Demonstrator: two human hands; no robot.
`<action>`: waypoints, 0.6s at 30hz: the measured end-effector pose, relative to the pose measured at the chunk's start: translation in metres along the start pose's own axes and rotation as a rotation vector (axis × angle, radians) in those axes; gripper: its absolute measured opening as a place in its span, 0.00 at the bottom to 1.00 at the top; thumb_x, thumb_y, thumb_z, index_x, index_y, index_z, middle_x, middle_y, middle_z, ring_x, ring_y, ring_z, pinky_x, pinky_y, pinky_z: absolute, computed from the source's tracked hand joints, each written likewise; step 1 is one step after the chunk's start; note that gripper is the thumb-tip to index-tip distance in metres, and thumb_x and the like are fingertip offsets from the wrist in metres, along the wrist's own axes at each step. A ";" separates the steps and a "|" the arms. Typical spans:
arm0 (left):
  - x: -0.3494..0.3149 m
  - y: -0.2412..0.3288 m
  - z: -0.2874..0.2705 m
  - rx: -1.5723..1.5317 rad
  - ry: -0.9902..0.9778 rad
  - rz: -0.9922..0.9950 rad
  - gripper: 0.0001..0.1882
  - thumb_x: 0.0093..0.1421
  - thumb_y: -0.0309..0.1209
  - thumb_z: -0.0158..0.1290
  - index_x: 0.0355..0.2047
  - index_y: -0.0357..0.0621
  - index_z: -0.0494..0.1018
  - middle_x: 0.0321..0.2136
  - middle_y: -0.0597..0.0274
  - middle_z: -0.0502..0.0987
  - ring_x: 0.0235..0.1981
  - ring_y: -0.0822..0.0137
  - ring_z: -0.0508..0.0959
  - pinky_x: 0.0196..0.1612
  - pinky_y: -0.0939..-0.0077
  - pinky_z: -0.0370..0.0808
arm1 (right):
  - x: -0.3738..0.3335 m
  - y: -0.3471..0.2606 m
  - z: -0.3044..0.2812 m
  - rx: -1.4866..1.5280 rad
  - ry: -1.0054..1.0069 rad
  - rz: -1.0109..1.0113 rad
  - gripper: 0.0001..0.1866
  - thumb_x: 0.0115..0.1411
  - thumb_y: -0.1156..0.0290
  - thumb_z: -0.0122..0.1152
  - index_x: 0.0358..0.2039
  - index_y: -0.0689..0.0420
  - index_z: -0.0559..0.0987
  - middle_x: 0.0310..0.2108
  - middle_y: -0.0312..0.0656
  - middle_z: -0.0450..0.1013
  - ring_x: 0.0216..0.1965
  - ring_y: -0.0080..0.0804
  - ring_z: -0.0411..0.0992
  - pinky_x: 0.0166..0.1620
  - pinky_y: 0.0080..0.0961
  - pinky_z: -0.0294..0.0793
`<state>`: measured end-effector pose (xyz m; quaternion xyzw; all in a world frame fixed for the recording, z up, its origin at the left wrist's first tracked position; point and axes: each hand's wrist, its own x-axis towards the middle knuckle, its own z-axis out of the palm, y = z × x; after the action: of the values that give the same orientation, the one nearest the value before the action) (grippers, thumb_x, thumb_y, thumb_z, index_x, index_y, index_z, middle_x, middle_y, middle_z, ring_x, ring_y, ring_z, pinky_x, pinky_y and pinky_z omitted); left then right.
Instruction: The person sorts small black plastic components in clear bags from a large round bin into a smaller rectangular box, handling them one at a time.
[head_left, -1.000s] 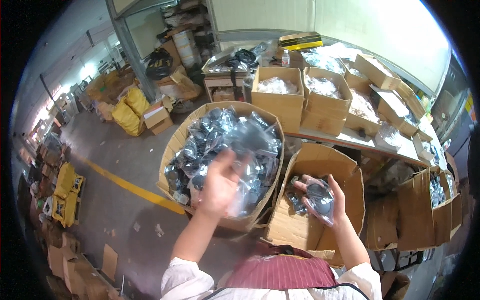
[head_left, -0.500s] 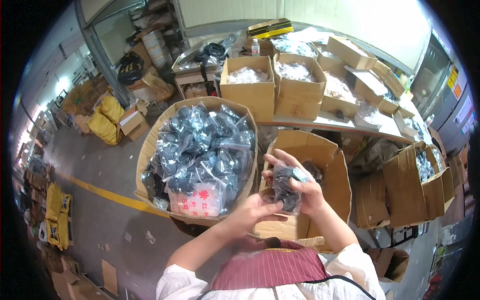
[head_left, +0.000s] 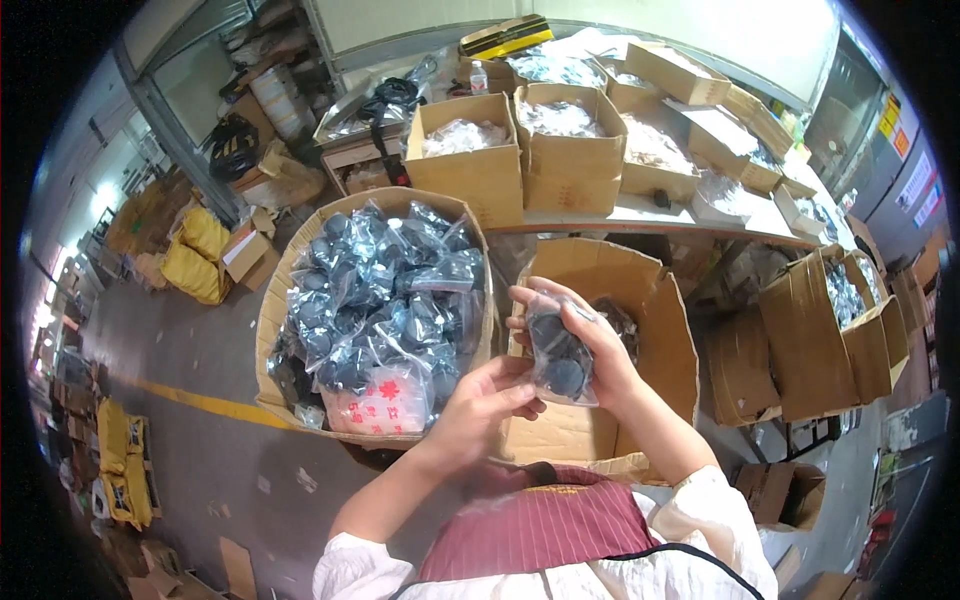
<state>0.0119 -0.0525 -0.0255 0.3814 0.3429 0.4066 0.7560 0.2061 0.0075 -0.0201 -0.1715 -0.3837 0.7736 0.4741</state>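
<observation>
A small clear plastic bag of black round parts (head_left: 560, 362) is in front of my chest, above the open carton on the right. My right hand (head_left: 604, 350) is closed around its right side, thumb across the upper front. At the bag's lower left edge, the thumb and fingers of my left hand (head_left: 482, 405) are pinched together. To the left stands a large open carton (head_left: 268, 340), heaped with similar clear bags of black parts (head_left: 385, 290). A white bag with red print (head_left: 378, 402) lies at its near edge. The carton under my hands (head_left: 665, 335) has a few bagged things inside.
Behind the cartons runs a workbench (head_left: 640, 222) bearing several open boxes (head_left: 465, 170) of bagged items and a plastic bottle (head_left: 478, 78). More cartons (head_left: 815, 340) stand at the right. Yellow sacks (head_left: 200, 255) and a yellow floor line (head_left: 200, 402) are on the left.
The bag has turned in my hands, so its round black parts now face up. My left fingers have shifted from its front to its lower left edge. The whole view has shifted slightly.
</observation>
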 end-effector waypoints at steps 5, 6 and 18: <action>0.006 0.000 0.002 -0.007 -0.004 -0.053 0.23 0.66 0.27 0.55 0.60 0.33 0.64 0.49 0.52 0.78 0.44 0.64 0.81 0.49 0.69 0.76 | 0.007 0.008 -0.006 0.008 0.098 -0.005 0.32 0.71 0.57 0.55 0.67 0.61 0.61 0.63 0.47 0.69 0.57 0.36 0.72 0.58 0.37 0.76; 0.005 0.000 0.003 -0.003 -0.001 -0.070 0.23 0.66 0.27 0.55 0.59 0.33 0.64 0.49 0.52 0.77 0.44 0.64 0.81 0.49 0.69 0.77 | 0.008 0.010 -0.006 0.006 0.099 0.001 0.32 0.70 0.57 0.56 0.67 0.61 0.62 0.63 0.47 0.70 0.56 0.36 0.73 0.57 0.36 0.76; 0.018 0.038 -0.017 -0.220 0.109 0.185 0.20 0.73 0.39 0.47 0.59 0.41 0.70 0.49 0.54 0.80 0.43 0.63 0.82 0.45 0.67 0.79 | 0.016 0.003 -0.041 -0.332 -0.179 0.079 0.48 0.54 0.60 0.73 0.72 0.54 0.58 0.68 0.48 0.60 0.67 0.39 0.60 0.68 0.41 0.59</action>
<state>-0.0082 -0.0171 -0.0045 0.3036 0.3000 0.5298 0.7329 0.2219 0.0386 -0.0478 -0.1930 -0.5397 0.7297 0.3728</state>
